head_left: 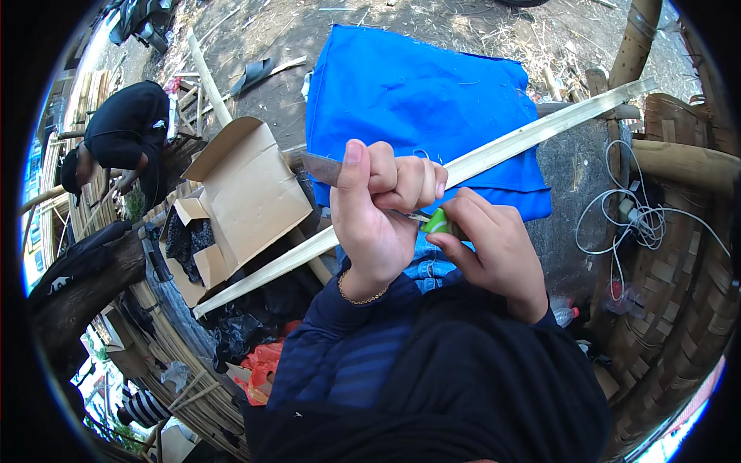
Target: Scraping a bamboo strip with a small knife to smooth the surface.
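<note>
My left hand [382, 197] is raised in front of my chest, fingers curled in and thumb up. Beyond its thumb sticks out a flat grey piece [323, 168], like a blade; the rest is hidden by the hand. My right hand [494, 239], close beside it, pinches a small green-and-white object [438, 222]. A short metallic bit shows between this object and my left fingers. Whether it joins the grey piece cannot be seen. Behind both hands a long pale split-bamboo strip [532, 137] slants from lower left to upper right.
A blue cloth [417, 100] lies ahead. At left stand an open cardboard box [251, 185] and a bending person in black [127, 123]. A white cable coil [644, 224] hangs beside woven bamboo [668, 309] at right. A red plastic bag [262, 366] lies at lower left.
</note>
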